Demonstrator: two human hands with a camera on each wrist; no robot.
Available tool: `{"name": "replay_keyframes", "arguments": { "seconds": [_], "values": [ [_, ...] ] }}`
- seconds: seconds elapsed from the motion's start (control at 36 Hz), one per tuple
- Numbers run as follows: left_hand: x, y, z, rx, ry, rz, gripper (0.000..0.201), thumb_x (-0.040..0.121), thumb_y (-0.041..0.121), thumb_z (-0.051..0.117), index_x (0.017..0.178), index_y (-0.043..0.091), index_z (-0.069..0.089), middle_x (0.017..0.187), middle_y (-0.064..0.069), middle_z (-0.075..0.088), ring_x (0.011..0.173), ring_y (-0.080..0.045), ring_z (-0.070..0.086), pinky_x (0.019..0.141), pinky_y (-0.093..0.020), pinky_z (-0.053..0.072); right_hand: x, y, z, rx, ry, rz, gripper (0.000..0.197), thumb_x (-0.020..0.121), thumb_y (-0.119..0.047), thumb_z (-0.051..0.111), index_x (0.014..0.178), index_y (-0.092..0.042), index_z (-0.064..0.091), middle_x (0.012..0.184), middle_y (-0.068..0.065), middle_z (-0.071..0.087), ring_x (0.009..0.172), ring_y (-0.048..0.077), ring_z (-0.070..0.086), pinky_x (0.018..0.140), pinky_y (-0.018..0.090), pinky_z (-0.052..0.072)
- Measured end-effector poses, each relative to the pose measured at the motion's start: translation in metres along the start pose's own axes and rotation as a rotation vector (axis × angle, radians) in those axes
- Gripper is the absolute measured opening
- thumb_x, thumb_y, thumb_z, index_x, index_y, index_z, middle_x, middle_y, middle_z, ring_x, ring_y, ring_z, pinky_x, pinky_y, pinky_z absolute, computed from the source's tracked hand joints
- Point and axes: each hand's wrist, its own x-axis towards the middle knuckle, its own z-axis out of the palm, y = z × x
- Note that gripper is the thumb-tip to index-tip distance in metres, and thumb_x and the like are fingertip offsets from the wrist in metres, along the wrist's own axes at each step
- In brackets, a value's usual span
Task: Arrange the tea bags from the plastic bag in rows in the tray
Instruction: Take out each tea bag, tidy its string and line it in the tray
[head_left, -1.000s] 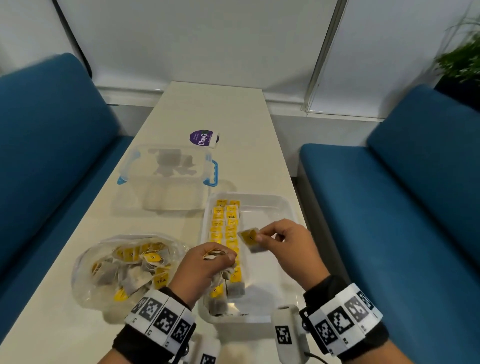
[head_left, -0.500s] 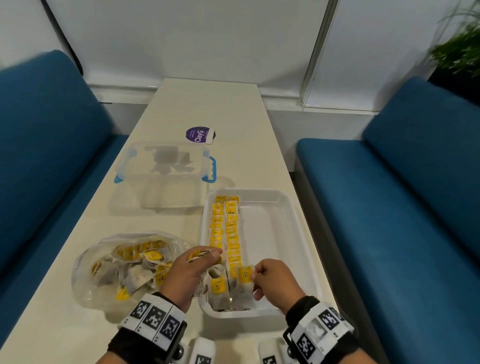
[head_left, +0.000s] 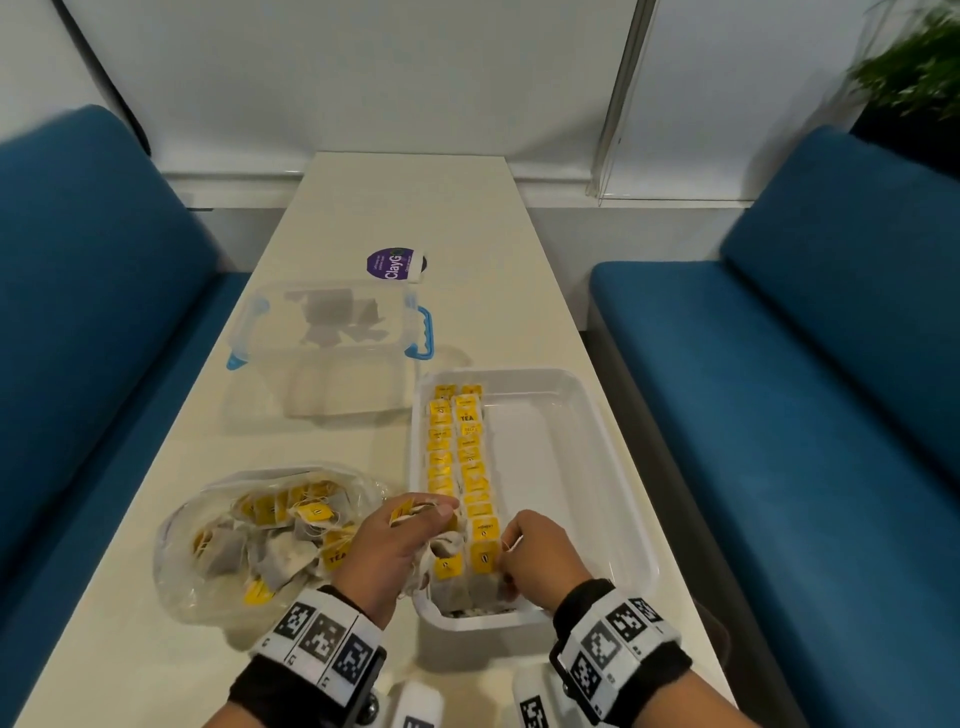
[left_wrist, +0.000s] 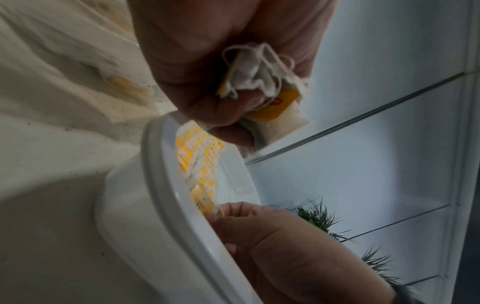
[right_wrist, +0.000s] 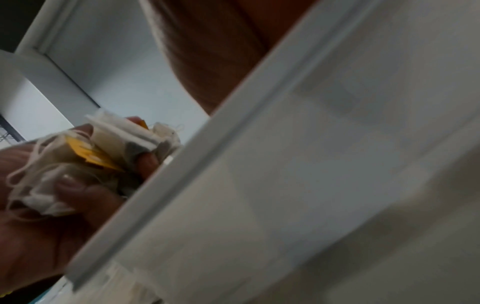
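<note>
A crumpled bunch of tea bags, papery white with strings and yellow tags, is clenched in the left hand over the tray's near left corner. The nearest bag of the second row is pinched by the right hand. Two overlapping rows are laid in the smooth white rectangular tray. More bags are heaped in the crinkled clear plastic bag to its left.

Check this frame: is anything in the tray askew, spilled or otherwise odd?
Nothing stands out. Two neat rows of tea bags fill the tray's left side. The left hand holds a crumpled bunch of tea bags, untidy but unspilled.
</note>
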Motion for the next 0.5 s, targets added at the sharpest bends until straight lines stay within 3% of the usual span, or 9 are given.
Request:
{"name": "replay_keyframes", "arguments": {
  "seconds": [0.08, 0.14, 0.19, 0.25, 0.33, 0.5],
  "values": [
    [0.000, 0.002, 0.000, -0.031, -0.004, -0.024, 0.011, 0.086, -0.001, 0.056, 0.095, -0.004, 0.062, 0.069, -0.015, 0.059, 0.043, -0.012, 0.058, 0.035, -0.014, 0.037, 0.001, 0.002, 0.000, 0.002, -0.005, -0.007, 0.028, 0.083, -0.005, 0.058, 0.075, -0.023, 0.038, 0.082, 0.004, 0.056, 0.075, 0.025, 0.060, 0.047, 0.023, 0.041],
    [-0.001, 0.003, -0.001, -0.063, -0.012, -0.050, 0.013, 0.088, 0.000, 0.054, 0.098, -0.005, 0.061, 0.069, -0.015, 0.058, 0.042, -0.013, 0.057, 0.033, -0.014, 0.036, 0.002, 0.003, -0.001, -0.001, 0.003, 0.001, 0.031, 0.082, -0.008, 0.061, 0.077, -0.025, 0.036, 0.084, 0.006, 0.057, 0.070, 0.024, 0.059, 0.048, 0.025, 0.042],
    [-0.002, 0.005, -0.002, -0.107, -0.030, -0.084, 0.013, 0.089, 0.002, 0.054, 0.099, -0.003, 0.059, 0.067, -0.015, 0.056, 0.041, -0.013, 0.056, 0.032, -0.014, 0.034, 0.002, 0.003, -0.006, 0.014, 0.042, 0.002, 0.029, 0.083, -0.012, 0.064, 0.082, -0.024, 0.038, 0.080, 0.003, 0.056, 0.065, 0.019, 0.056, 0.058, 0.029, 0.047],
    [-0.002, 0.007, -0.004, -0.132, -0.045, -0.114, 0.014, 0.089, 0.006, 0.054, 0.100, 0.000, 0.059, 0.062, -0.014, 0.056, 0.040, -0.013, 0.055, 0.032, -0.012, 0.032, 0.000, 0.000, -0.015, 0.028, 0.109, -0.028, 0.024, 0.085, -0.018, 0.065, 0.093, -0.021, 0.043, 0.074, -0.003, 0.052, 0.063, 0.012, 0.051, 0.062, 0.025, 0.044],
    [-0.001, 0.009, -0.005, -0.122, -0.059, -0.129, 0.019, 0.087, 0.014, 0.056, 0.102, 0.004, 0.060, 0.060, -0.011, 0.059, 0.042, -0.012, 0.056, 0.034, -0.011, 0.030, -0.008, -0.014, -0.032, 0.135, 0.175, -0.107, 0.018, 0.087, -0.017, 0.063, 0.098, -0.018, 0.049, 0.072, -0.004, 0.050, 0.061, 0.009, 0.050, 0.056, 0.017, 0.038],
    [-0.002, 0.018, -0.002, -0.149, -0.166, -0.145, 0.034, 0.070, 0.029, 0.058, 0.097, 0.010, 0.063, 0.059, -0.009, 0.060, 0.041, -0.008, 0.051, 0.033, -0.011, 0.025, -0.033, -0.054, -0.048, 0.327, -0.030, -0.312, 0.009, 0.086, -0.003, 0.060, 0.088, -0.012, 0.061, 0.071, 0.004, 0.057, 0.058, 0.011, 0.055, 0.044, 0.008, 0.036]
  ]
}}
